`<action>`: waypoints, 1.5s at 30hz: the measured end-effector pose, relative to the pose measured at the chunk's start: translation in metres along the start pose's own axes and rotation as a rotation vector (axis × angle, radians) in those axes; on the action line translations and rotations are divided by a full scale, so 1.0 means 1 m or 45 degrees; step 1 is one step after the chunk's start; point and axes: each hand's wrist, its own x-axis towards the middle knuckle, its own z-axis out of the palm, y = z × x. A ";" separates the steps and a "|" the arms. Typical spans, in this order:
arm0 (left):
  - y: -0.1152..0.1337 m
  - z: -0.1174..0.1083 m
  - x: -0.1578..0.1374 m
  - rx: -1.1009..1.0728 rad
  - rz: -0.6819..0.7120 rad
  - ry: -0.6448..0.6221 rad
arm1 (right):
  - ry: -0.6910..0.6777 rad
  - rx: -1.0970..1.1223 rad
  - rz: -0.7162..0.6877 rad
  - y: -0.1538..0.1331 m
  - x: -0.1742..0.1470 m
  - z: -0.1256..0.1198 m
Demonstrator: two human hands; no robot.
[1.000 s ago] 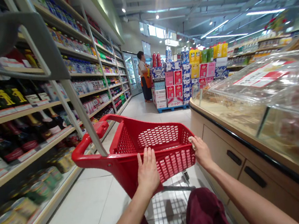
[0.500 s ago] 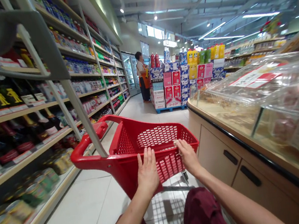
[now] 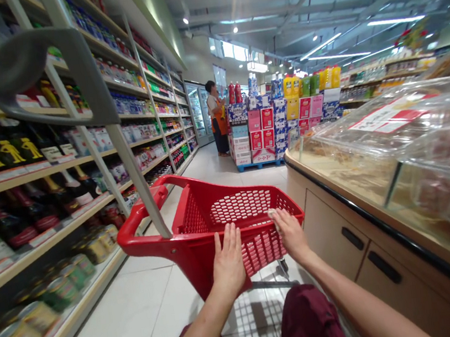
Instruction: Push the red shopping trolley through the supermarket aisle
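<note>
A red plastic shopping basket cart (image 3: 185, 242) stands side-on before me, with a grey loop handle (image 3: 92, 75) rising on a metal bar at its left. My left hand (image 3: 228, 260) rests on the near side by the top rim, fingers stretched out flat, holding nothing. At the right part of the same rim, my right hand (image 3: 290, 234) is closed over a small whitish cloth (image 3: 272, 214), pressed against the edge. Most of the cloth is hidden under the fingers.
Shelves of bottles and cans (image 3: 73, 279) line the left. A wooden counter (image 3: 334, 231) with clear food covers (image 3: 402, 116) stands close on the right. Ahead are stacked drink cartons (image 3: 262, 135) on a blue pallet and a person in an orange apron (image 3: 217, 119).
The view has shifted slightly, so the cart and both hands appear a little further right. Both hands keep about the same places on the rim.
</note>
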 end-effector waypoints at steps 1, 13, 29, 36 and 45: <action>0.001 0.000 0.000 -0.002 0.007 0.004 | 0.008 -0.031 0.108 0.004 0.001 -0.001; 0.009 -0.003 -0.002 -0.007 0.063 0.062 | -0.013 -0.033 0.184 0.006 0.009 -0.006; 0.006 -0.013 0.003 -0.040 0.054 -0.020 | -0.022 0.092 -0.179 -0.035 0.005 0.004; -0.022 -0.021 -0.007 -0.023 -0.050 -0.031 | -0.014 0.008 0.103 -0.010 0.010 -0.004; -0.024 -0.024 -0.004 -0.051 0.043 -0.030 | -0.013 0.158 -0.115 -0.037 0.013 0.004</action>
